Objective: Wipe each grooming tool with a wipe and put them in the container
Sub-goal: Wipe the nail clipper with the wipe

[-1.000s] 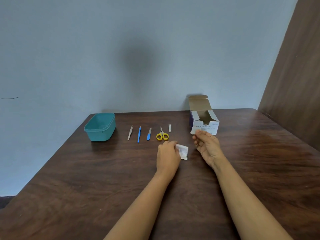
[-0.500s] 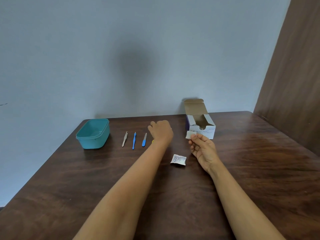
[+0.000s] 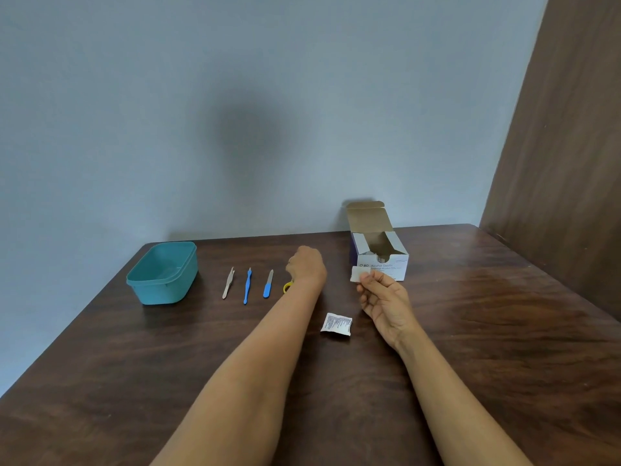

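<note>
My left hand [image 3: 307, 267] reaches to the right end of the tool row, knuckles up and fingers curled down out of sight. It covers most of the yellow-handled scissors [image 3: 287, 286]; only a loop of the handle shows. Whether it holds anything is hidden. My right hand [image 3: 383, 299] pinches a small white wipe [image 3: 356, 274] in front of the swab box. To the left lie beige tweezers [image 3: 228, 283], a slim blue tool [image 3: 247, 285] and a blue-handled nail file [image 3: 268, 284]. The teal container [image 3: 163, 287] stands at far left.
An open alcohol swab box [image 3: 381, 264] stands at the back right of the brown table [image 3: 487, 331]. A torn white wrapper [image 3: 336, 324] lies between my forearms. A blue wall backs the table and a brown panel rises on the right.
My left hand let go of the wrapper on the table and reached forward over the scissors end of the row. My right hand lifted the wipe slightly and keeps it pinched.
</note>
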